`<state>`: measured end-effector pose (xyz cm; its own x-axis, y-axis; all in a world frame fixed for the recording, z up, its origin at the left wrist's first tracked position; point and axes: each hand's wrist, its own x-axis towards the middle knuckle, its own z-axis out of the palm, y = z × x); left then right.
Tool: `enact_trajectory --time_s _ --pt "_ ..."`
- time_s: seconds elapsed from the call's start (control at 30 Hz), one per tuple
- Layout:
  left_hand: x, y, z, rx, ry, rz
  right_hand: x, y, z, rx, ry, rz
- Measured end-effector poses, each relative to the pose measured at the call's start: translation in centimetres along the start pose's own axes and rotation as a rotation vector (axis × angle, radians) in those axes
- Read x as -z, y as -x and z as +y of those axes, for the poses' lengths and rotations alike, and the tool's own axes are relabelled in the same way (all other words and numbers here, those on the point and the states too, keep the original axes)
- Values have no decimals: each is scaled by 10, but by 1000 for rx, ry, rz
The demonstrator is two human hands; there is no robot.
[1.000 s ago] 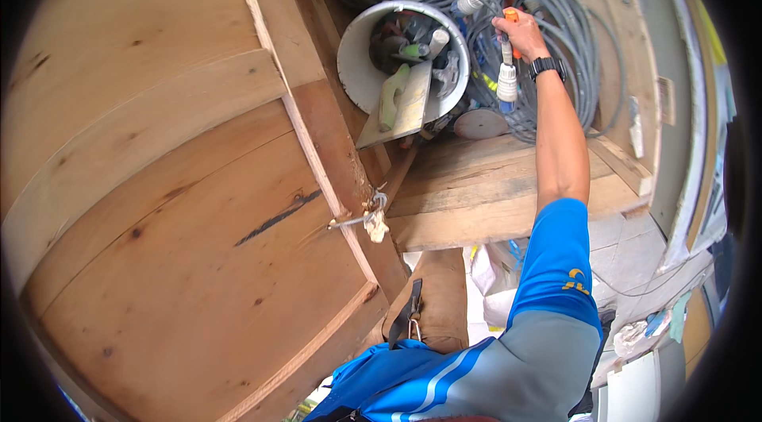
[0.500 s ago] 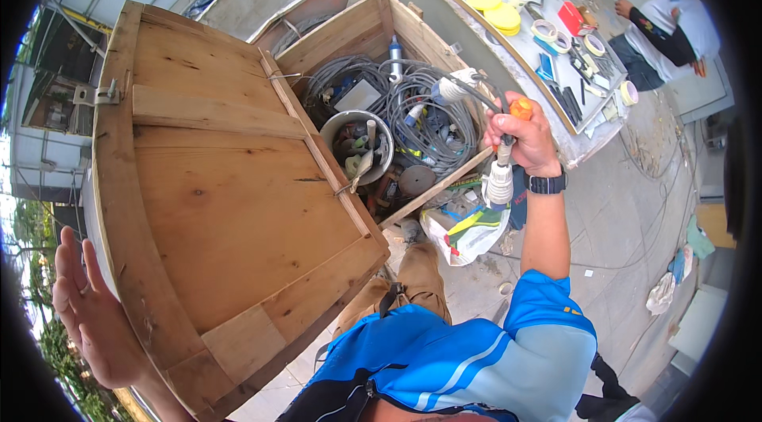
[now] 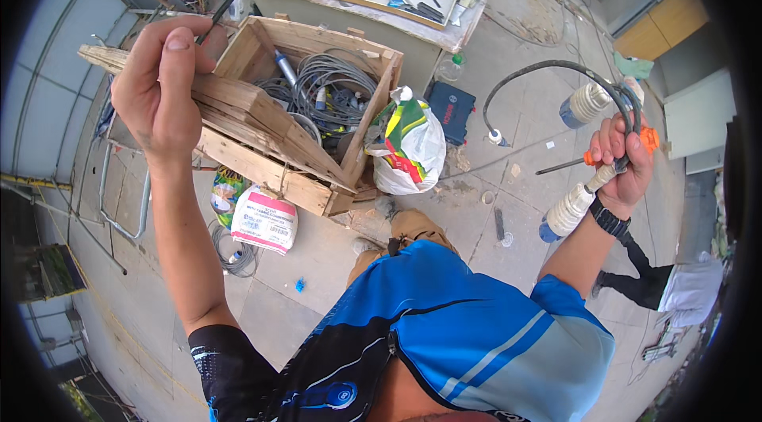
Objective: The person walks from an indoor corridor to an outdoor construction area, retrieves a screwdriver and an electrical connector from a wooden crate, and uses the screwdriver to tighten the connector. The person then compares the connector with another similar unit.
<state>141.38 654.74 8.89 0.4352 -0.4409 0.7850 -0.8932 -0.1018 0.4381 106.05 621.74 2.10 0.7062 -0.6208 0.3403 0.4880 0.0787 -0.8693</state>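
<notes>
My right hand (image 3: 623,156) is closed round a grey power cable (image 3: 540,65) and an orange-handled screwdriver (image 3: 560,165), its dark shaft pointing left. White-wrapped connectors with blue ends, one connector (image 3: 586,104) above and another connector (image 3: 568,214) below, hang at that hand. The cable arcs left to a small white tip. My left hand (image 3: 163,80) is curled at the upper edge of the wooden lid (image 3: 262,116), its fingertips partly hidden. That lid stands tilted, nearly edge-on, over the wooden crate (image 3: 373,116). Inside lie coiled grey cables (image 3: 337,77) and a blue-silver cylindrical tool (image 3: 286,69).
A white-green-red plastic bag (image 3: 409,144) and a dark blue case (image 3: 450,111) stand right of the crate. A white-pink sack (image 3: 264,219) lies in front. Beyond is a worktable (image 3: 278,5) with tapes and yellow discs. Another person (image 3: 686,291) is at lower right.
The view has swung right. The lid has gone from lying open toward the left to nearly edge-on. My left hand has gone from spread to curled; the right still holds the cable and screwdriver.
</notes>
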Motion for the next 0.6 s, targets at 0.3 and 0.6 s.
enact_trajectory --time_s 0.3,0.6 --pt "-65 -35 -57 19 10 54 25 52 10 -114 -285 477" --pt "-127 -61 -76 103 -112 -14 56 83 46 -212 -819 720"
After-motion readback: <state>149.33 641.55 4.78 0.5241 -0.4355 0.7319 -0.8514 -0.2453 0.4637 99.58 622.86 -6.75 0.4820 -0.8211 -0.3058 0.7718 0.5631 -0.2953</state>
